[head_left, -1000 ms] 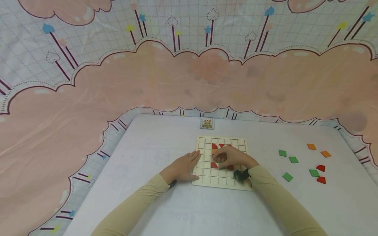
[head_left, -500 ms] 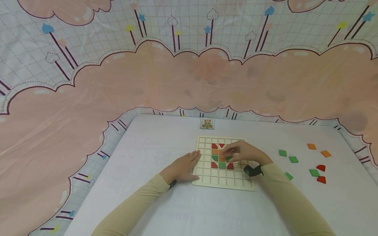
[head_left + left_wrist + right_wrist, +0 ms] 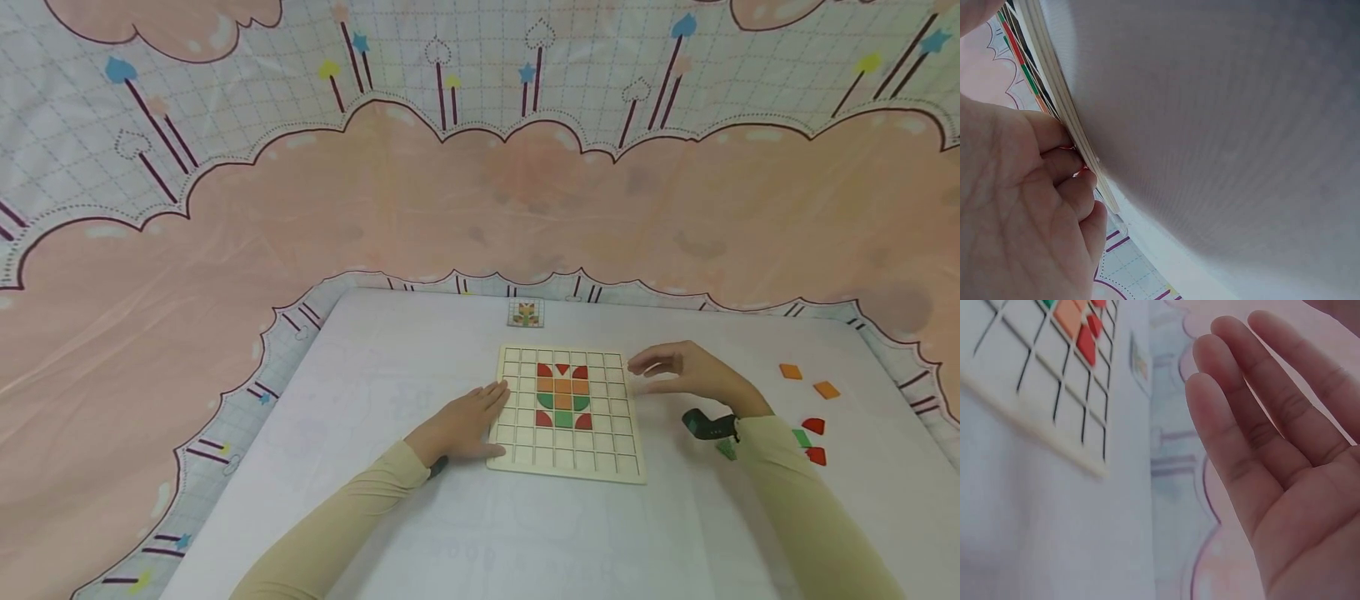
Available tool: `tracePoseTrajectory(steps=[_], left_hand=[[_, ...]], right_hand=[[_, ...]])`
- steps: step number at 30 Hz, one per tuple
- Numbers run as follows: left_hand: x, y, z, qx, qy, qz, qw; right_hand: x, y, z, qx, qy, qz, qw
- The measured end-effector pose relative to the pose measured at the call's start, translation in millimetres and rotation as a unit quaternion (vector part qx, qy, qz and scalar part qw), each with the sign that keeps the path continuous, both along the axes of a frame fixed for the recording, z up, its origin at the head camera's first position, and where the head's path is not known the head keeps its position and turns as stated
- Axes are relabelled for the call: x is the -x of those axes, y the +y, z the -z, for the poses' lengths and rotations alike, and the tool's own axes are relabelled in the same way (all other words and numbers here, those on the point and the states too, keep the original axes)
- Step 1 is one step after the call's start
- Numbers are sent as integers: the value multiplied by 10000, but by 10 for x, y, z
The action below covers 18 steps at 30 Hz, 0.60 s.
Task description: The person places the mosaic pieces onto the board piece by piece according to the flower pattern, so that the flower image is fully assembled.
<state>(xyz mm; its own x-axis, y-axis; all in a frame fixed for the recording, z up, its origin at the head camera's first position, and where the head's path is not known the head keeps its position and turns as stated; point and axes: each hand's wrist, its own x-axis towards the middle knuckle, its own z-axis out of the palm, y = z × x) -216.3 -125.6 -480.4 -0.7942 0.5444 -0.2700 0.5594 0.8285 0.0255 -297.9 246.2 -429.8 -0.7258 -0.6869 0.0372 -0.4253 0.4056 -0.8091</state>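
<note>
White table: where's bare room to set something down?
Free: white table left of the cream gridded board, beyond the left hand; also the board's near side, between beige sleeves. Crowded: its right, with the right hand and orange, red and green tiles.

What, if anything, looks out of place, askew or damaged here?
Nothing stands out as spilled or damaged. The tiles on the board line up with its grid. The loose tiles to the right lie at mixed angles, but that alone hardly seems odd; the right sleeve hides part of that area.
</note>
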Motion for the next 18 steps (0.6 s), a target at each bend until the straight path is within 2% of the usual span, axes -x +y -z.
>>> tracePoseTrajectory(steps=[9, 16, 18], left_hand=[[-5, 3, -12, -44, -21, -39, 10000], [-19, 11, -38, -76, -46, -48, 9999], [-20, 13, -37, -72, -36, -32, 10000]], right_hand=[[-67, 488, -4, 210, 236, 432, 9986], [-129, 724, 63, 123, 315, 1190, 9923], [-136, 792, 96, 67, 213, 1393, 9900]])
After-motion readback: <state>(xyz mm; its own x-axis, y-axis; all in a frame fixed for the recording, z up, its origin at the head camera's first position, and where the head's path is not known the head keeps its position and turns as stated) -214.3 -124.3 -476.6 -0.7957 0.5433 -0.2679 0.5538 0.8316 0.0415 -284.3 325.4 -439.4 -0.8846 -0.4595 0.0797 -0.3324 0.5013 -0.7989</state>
